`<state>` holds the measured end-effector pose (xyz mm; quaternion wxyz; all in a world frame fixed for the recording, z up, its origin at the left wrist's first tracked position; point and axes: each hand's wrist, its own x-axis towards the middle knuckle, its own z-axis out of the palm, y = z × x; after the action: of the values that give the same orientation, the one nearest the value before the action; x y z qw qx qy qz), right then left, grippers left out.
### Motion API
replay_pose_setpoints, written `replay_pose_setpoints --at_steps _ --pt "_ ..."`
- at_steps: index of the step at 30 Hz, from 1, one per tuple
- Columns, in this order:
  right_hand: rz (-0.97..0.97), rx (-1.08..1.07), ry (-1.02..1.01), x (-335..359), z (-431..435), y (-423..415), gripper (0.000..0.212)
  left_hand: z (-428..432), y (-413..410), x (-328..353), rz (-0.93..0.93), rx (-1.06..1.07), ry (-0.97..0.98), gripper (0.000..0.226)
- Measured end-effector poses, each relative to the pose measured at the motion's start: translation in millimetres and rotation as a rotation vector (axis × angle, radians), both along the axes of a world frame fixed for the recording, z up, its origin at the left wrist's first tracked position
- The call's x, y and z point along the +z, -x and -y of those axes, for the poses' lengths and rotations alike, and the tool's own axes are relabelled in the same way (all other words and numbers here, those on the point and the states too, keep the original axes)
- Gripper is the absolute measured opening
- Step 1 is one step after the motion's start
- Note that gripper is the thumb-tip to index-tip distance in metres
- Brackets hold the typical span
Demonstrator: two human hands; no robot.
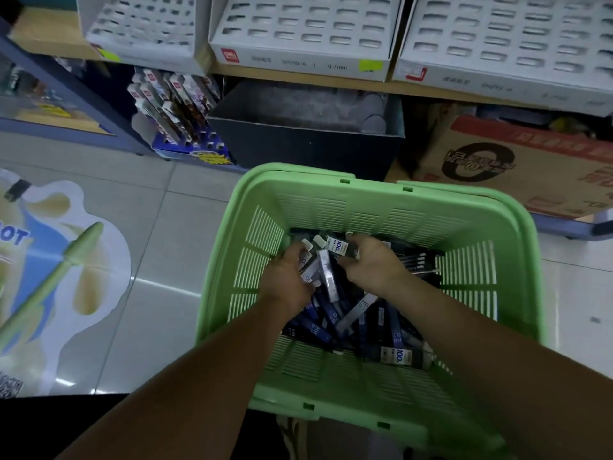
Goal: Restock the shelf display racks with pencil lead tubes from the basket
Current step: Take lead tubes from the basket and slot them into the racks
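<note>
Reaching down into the green basket at the centre of the head view, both hands work in the heap of pencil lead tubes that covers its bottom, which is where the stock lies. The left hand, at the heap's upper left, has its fingers curled round a small bunch of those tubes, white caps poking out beyond the knuckles. It is probably gathering several so that one trip to the shelf fills many slots. The right hand, just beside it, curls its fingers over a labelled tube marked 100. Its fingertips are hidden under the hand, so I cannot tell whether it pinches or merely hooks the tube. Along the top of the frame sit the white display racks, tilted toward the aisle so their rows of slots face a shopper; the slots look unfilled. The basket stands on the floor tiles just below them, probably to keep each lift short.
</note>
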<state>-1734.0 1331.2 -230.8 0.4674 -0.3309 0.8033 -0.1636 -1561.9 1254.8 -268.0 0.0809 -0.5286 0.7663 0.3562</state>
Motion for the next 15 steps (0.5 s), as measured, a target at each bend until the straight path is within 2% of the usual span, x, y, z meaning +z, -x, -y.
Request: replay_pose_setpoints --at_steps 3,5,9,12,15 --pt "-0.046 -0.028 0.037 8.5 -8.8 0.0 0.034 6.4 7.0 3.7 0.041 0.033 -0.026 0.087" --pt "-0.120 -0.022 0.042 13.0 -15.8 0.6 0.031 7.8 13.3 4.1 0.100 -0.022 -0.009 0.087" --pt "-0.154 -0.024 0.012 20.4 -26.0 8.4 0.033 9.8 24.0 6.4 0.132 -0.056 -0.079 0.069" --pt "-0.128 -0.004 -0.118 26.2 -26.9 18.3 0.015 13.5 27.8 8.0 0.058 -0.026 -0.158 0.048" --pt "-0.035 0.049 -0.276 28.2 -27.9 22.3 0.017 15.1 26.9 12.9 -0.008 0.001 -0.203 0.024"
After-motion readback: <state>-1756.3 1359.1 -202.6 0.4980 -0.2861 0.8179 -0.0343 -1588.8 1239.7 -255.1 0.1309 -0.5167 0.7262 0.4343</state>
